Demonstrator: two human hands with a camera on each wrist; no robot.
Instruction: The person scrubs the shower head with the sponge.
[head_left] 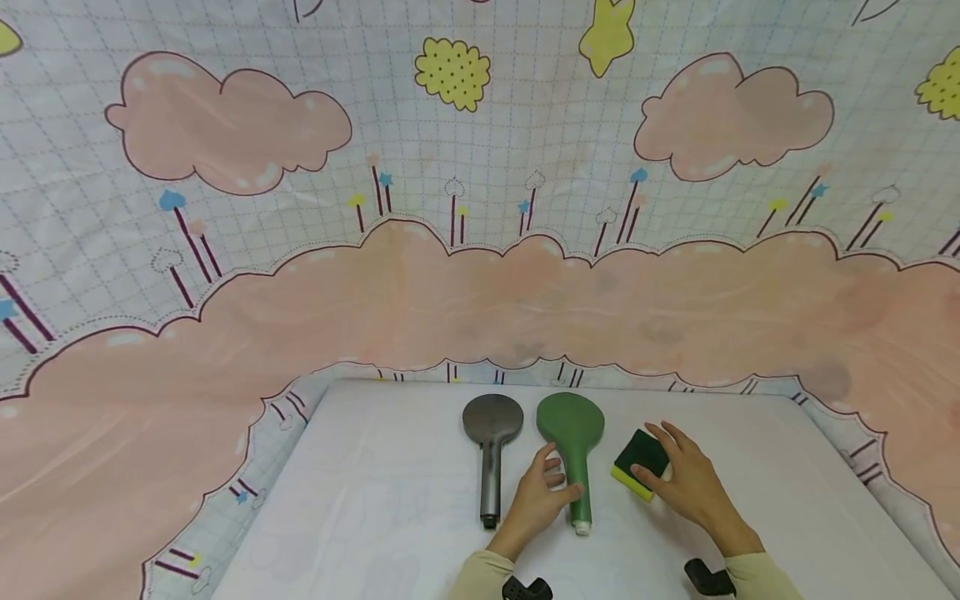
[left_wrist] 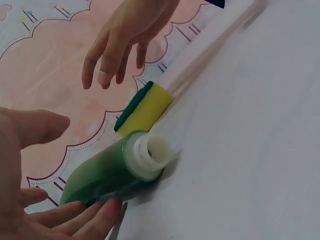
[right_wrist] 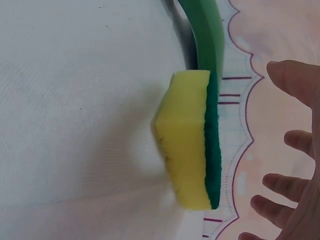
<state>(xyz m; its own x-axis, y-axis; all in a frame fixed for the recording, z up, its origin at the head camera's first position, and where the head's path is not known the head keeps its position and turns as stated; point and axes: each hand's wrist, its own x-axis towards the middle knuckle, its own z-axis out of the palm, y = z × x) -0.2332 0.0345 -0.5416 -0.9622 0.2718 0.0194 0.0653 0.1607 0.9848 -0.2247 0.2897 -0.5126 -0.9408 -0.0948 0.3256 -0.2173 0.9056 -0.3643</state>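
Both hands work at the near edge of the bench (head_left: 390, 500): the left hand (head_left: 542, 492) has its grip loosely curled against the handle of the green shower head (head_left: 576, 450), not yet closed round it. Just right of that shower head, the right hand (head_left: 686, 479) hovers over the yellow-green sponge (head_left: 640, 463), fingers spread, holding nothing. Judged step: pick-up approach; next, both grips need to close, while the grey shower head (head_left: 491, 442) lies left, untouched.

green shower head (head_left: 573, 450): lies flat on white table, handle toward person, threaded white end open | sponge (head_left: 640, 463): yellow with dark-green scouring top, just right of it
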